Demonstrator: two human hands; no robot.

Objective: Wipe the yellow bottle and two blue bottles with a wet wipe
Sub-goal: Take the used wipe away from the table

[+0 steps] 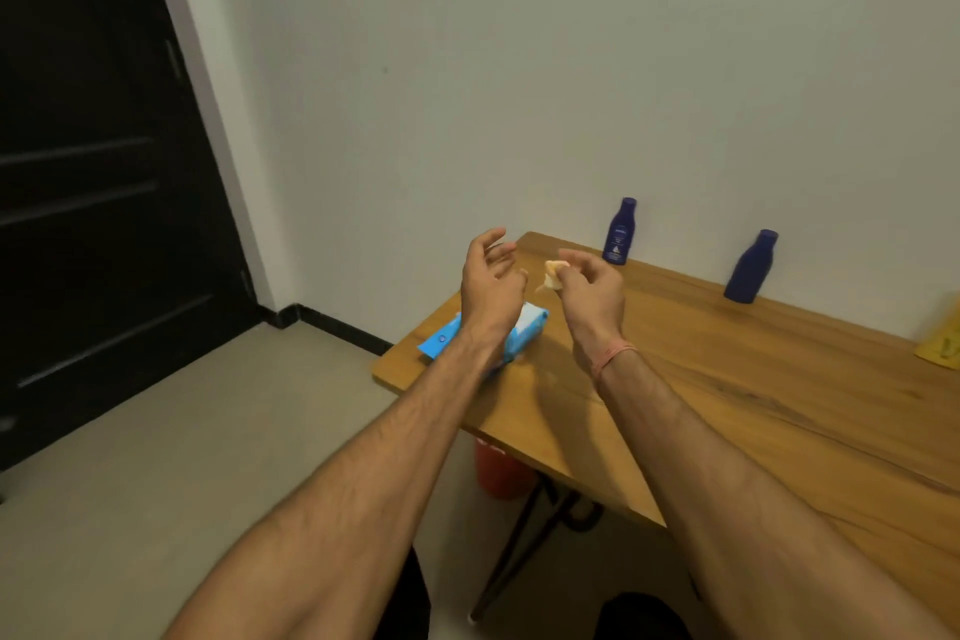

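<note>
Right now my right hand [589, 283] pinches a limp, soft wet wipe [551, 274] at centre frame; my left hand [491, 276] is spread. I'd bunch it before wiping.

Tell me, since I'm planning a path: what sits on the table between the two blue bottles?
Nothing: the head view shows only bare wooden table and wall between the left blue bottle and the right blue bottle.
</note>
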